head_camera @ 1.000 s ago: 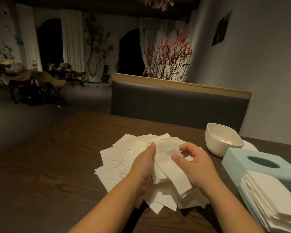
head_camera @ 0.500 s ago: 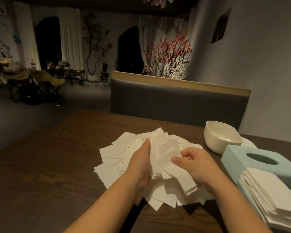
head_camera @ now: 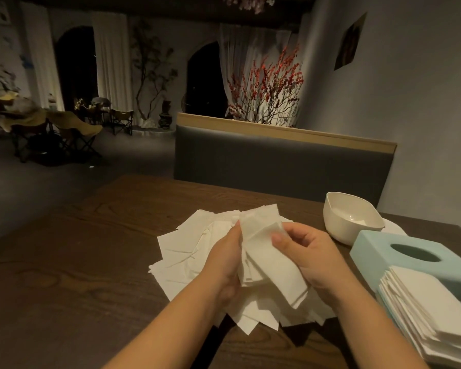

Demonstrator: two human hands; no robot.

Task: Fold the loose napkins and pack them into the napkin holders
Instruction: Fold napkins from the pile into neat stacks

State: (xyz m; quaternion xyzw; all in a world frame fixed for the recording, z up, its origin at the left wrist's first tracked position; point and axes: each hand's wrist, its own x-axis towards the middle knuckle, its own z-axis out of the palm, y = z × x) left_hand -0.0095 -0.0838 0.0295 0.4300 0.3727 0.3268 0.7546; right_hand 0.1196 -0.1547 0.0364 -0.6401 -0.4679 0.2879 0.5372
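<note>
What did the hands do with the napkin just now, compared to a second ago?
The right hand brought its thumb over the napkin, pinching it closer to the left hand, which holds it too. The loose pile, white bowl and blue holder stayed put.

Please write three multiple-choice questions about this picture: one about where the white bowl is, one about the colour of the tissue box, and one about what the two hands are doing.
1. Where is the white bowl?
A. behind the tissue box
B. at the table's left edge
C. on the loose napkins

2. What colour is the tissue box?
A. red
B. light blue
C. black

3. What do the hands do?
A. rest flat on the table
B. both hold napkins
C. lift the bowl

Answers:
1 A, it stands farther back, by the bench.
2 B, its top is pale blue.
3 B, the left hand and right hand grip a napkin bundle above the loose napkins.
</note>
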